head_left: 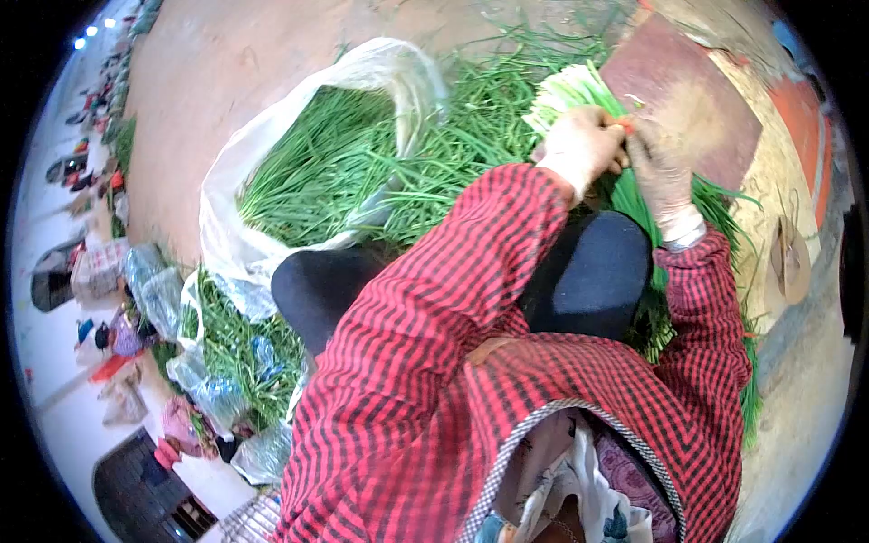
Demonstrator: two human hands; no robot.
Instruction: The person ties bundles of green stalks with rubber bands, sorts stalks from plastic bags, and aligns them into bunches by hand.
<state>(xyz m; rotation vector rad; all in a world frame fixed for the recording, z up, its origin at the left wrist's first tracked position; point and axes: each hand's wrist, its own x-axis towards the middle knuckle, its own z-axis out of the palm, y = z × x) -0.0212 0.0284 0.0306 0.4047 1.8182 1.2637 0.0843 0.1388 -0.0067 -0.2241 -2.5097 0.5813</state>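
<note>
A bunch of garlic chives (631,206) lies over my right knee, its pale stem ends (568,93) pointing away from me and its green leaves trailing toward my lap. My left hand (582,147) is closed at the bunch, with thumb and fingers pinching near a small orange band (626,124). From the other side, my right hand (659,167) pinches at the same band, fingers bent over the bunch. Both hands seem to wear thin pale gloves. How far the band goes around the stems is hidden by my fingers.
Loose chives (480,113) spread across the ground ahead. A white plastic bag (217,195) full of chives stands ahead left. A reddish-brown board (674,95) lies beyond my right hand. More bagged greens (258,362) sit left, and a sandal-like object (790,262) lies right.
</note>
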